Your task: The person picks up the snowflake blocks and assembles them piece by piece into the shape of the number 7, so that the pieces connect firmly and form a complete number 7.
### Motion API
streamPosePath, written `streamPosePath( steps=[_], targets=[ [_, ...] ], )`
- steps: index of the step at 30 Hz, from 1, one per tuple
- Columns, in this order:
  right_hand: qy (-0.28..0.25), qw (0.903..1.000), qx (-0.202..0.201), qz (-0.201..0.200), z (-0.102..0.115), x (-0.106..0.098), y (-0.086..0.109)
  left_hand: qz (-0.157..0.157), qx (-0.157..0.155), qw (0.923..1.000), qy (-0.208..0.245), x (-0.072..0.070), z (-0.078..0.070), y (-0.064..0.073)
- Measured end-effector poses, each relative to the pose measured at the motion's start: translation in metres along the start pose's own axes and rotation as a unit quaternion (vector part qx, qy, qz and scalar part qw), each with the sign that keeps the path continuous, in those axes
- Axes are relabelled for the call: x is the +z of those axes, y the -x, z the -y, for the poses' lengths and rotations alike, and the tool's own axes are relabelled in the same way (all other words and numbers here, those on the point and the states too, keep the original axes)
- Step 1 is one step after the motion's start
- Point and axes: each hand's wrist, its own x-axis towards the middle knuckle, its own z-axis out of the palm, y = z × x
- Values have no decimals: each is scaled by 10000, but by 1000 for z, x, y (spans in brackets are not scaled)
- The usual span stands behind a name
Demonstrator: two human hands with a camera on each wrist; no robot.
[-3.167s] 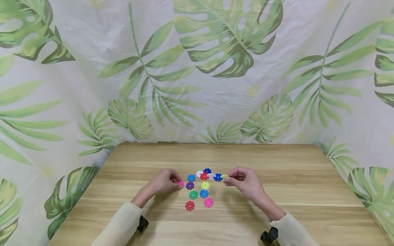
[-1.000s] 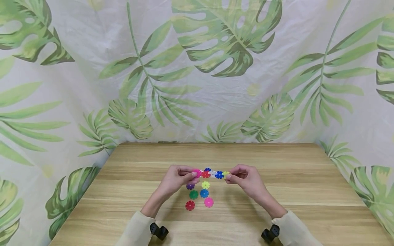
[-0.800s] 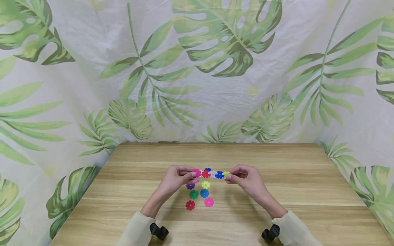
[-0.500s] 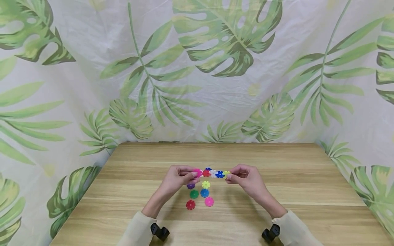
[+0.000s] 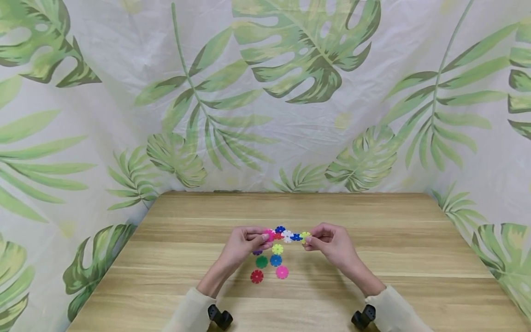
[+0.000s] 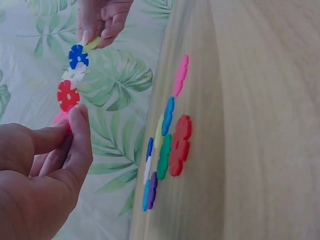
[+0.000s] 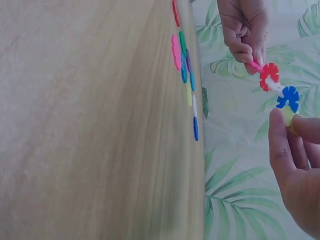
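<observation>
A short chain of slotted snowflake discs hangs above the table, joined edge to edge: pink [image 5: 270, 234], red [image 6: 68, 95], white [image 5: 287, 236], blue [image 7: 288, 98] and yellow [image 5: 305, 236]. My left hand [image 5: 240, 246] pinches the pink disc at one end between thumb and fingers. At the other end, my right hand [image 5: 335, 243] pinches the yellow disc. Neighbouring discs sit at an angle to each other. Below the chain, loose discs lie on the table; the left hand partly covers a purple one [image 5: 257, 252] in the head view.
On the wooden table [image 5: 373, 295] lie loose discs: red [image 5: 256, 276], green [image 5: 262, 261], light blue [image 5: 275, 260], pink [image 5: 282, 272], yellow [image 5: 277, 249], dark blue [image 5: 280, 229]. White [image 6: 147, 170] and another light blue disc [image 6: 145, 195] show in the left wrist view. A leaf-print cloth [image 5: 307, 124] hangs behind.
My left hand has brought the pink disc from the left to the chain's red end, where it now sits. Lately the left hand has shifted slightly right and the chain has turned.
</observation>
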Motion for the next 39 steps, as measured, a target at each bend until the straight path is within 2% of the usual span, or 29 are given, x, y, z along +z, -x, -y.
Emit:
streamPosePath(
  steps=[6, 12, 16, 23, 28, 32, 39],
  targets=[
    [117, 9998, -2, -153, 5, 5, 0, -216, 70, 9997, -14, 4, 2, 1],
    [81, 9996, 69, -280, 6, 6, -2, -192, 215, 9994, 189, 9, 0, 2],
    [28, 9995, 104, -281, 4, 6, -3, -241, 180, 9995, 102, 9, -3, 2],
    [83, 9998, 32, 161, -1, 1, -3, -72, 91, 9998, -169, 2, -6, 2],
    [403, 9975, 0, 579, -3, -4, -3, 61, 94, 9994, -321, -3, -7, -1],
    [606, 9946, 18, 842, -3, -5, -3, 94, 141, 9992, -375, -4, -9, -4],
    [1049, 9889, 27, 1052, -5, -4, -1, -10, 75, 9991, -411, -3, -12, -8]
  ],
)
